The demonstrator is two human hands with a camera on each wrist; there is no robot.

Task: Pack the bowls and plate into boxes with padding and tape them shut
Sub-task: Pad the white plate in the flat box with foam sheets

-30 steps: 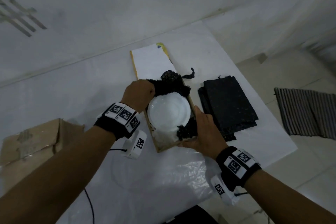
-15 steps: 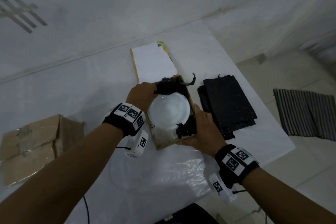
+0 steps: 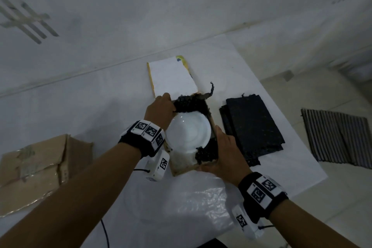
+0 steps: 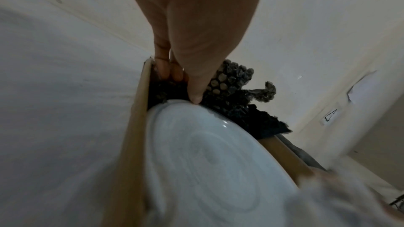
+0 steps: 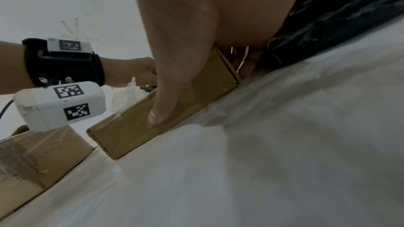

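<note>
A white plate [image 3: 189, 133] lies in an open cardboard box [image 3: 181, 170] at the table's middle. Black bubble wrap [image 3: 189, 103] fills the box's far end, and another wad sits at the near right corner. White padding [image 3: 182, 157] shows at the near end. My left hand [image 3: 161, 108] is at the far left corner. Its fingers [image 4: 163, 68] reach down inside the wall and its thumb meets the plate [image 4: 207, 153] rim, pinching the wrap [image 4: 229, 78]. My right hand [image 3: 223, 153] grips the near right corner of the box [image 5: 135, 132], thumb on the near wall.
The box's white lid [image 3: 171, 78] lies flat beyond it. A stack of black bubble wrap sheets [image 3: 251, 125] lies to the right. A worn cardboard box [image 3: 36, 169] stands at left. Clear plastic [image 3: 191, 207] covers the near table. A striped mat [image 3: 338, 139] lies on the floor.
My left hand has pushed the black bubble wrap lump down into the box's far end and shifted toward the far left corner. The right hand has stayed on the box.
</note>
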